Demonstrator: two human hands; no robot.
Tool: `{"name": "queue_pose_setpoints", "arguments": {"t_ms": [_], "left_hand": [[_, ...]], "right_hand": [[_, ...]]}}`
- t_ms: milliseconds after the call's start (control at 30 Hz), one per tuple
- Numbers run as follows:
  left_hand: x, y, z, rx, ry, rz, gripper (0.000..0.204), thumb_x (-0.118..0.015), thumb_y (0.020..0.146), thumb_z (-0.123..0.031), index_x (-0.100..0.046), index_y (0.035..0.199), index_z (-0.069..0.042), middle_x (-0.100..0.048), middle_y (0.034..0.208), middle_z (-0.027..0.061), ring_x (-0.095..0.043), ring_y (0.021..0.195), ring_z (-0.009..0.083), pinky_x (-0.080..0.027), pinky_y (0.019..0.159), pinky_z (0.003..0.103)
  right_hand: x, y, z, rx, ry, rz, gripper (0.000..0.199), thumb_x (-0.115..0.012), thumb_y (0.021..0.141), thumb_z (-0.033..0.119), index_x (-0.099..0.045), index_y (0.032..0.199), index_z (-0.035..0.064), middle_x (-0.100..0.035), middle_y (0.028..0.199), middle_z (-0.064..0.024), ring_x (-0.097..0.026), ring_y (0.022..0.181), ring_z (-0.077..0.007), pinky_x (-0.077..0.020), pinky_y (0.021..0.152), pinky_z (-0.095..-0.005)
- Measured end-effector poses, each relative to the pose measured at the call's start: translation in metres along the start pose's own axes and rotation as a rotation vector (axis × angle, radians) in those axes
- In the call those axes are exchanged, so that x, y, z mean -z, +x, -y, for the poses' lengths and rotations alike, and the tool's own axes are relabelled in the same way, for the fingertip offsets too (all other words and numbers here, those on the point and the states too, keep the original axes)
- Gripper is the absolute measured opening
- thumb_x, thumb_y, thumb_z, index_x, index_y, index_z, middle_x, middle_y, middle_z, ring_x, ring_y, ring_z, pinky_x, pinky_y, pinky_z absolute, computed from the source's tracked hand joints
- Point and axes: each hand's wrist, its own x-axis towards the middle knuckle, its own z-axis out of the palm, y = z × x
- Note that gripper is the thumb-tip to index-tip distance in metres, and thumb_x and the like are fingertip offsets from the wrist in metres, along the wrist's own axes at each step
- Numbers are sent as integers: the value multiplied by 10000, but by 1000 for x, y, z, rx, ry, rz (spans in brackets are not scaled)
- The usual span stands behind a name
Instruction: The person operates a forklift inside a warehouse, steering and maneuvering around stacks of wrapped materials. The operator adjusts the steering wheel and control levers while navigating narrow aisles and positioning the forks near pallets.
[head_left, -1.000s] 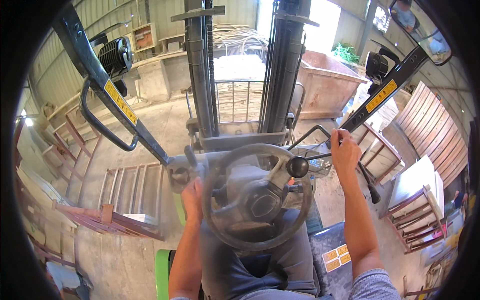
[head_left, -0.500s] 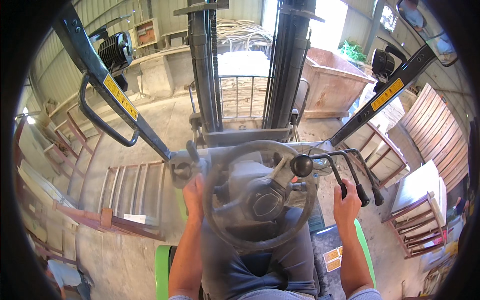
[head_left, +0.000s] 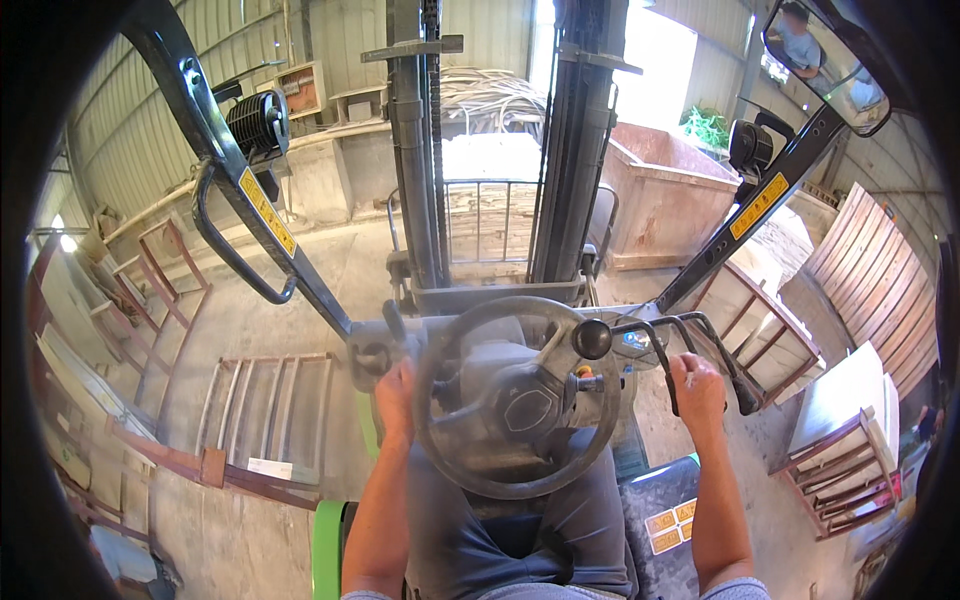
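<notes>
I sit at the controls of a forklift, with its steering wheel (head_left: 520,490) before me and a black round knob (head_left: 592,339) on the rim's upper right. My left hand (head_left: 396,392) is closed beside the wheel's left rim, below an upright dark lever (head_left: 396,322); what its fingers hold is hidden. On the right, my right hand (head_left: 697,385) is closed over the bent black control levers (head_left: 690,322), its grip partly covered by the fingers. One black handle (head_left: 673,395) shows left of this hand, and another (head_left: 748,398) right of it.
Ahead stands the dark mast (head_left: 412,170), with a barred load guard (head_left: 490,222) and stacked pale wood beyond. A large reddish-brown bin (head_left: 660,215) is at front right. Wooden frames (head_left: 265,405) lie left; a slatted rack (head_left: 835,465) stands right. A person in blue (head_left: 125,552) is at lower left.
My right hand has shifted up over the levers, uncovering a handle on its left. The wheel's knob sits slightly lower and farther left. My left hand stays beside the rim; the view has tilted up slightly.
</notes>
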Motion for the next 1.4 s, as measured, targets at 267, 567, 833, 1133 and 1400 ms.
{"name": "queue_pose_setpoints", "arguments": {"t_ms": [267, 567, 833, 1133, 1400], "left_hand": [[-18, 7, 18, -47, -1, -37, 441, -498, 1011, -320, -628, 852, 70, -594, 731, 277, -505, 633, 270, -455, 678, 450], [-30, 14, 35, -77, -5, -58, 453, -495, 1007, -326, -621, 837, 74, -595, 733, 276, -505, 621, 265, -451, 661, 455], [-27, -1, 54, -145, 30, -106, 454, -504, 1016, -337, -646, 854, 63, -622, 747, 258, -566, 640, 310, -451, 664, 461], [-42, -17, 65, -71, -93, -169, 452, -505, 1035, -331, -646, 864, 63, -612, 720, 234, -539, 620, 302, -446, 641, 444], [-50, -18, 72, -35, -96, -205, 435, -513, 1037, -329, -639, 875, 55, -596, 710, 214, -544, 629, 276, -454, 650, 439]], "right_hand": [[-8, 28, -43, -131, -6, 40, 414, -661, 938, 356, -683, 1095, -26, -725, 890, -189, -711, 871, -349, -538, 783, -452], [-35, 21, -79, -281, 166, 249, 506, -660, 897, 416, -696, 1121, -36, -709, 729, -161, -722, 702, -270, -539, 704, -405], [-54, -24, -110, -120, 89, 154, 449, -676, 926, 377, -707, 1091, -39, -731, 918, -251, -721, 899, -406, -540, 789, -464], [-67, -53, -121, -279, 122, 99, 359, -691, 911, 290, -705, 1121, 0, -730, 939, -237, -712, 902, -408, -532, 764, -458], [-75, -67, -124, -272, 113, 77, 360, -701, 895, 274, -693, 1130, 1, -714, 854, -223, -703, 801, -402, -525, 723, -462]]}}
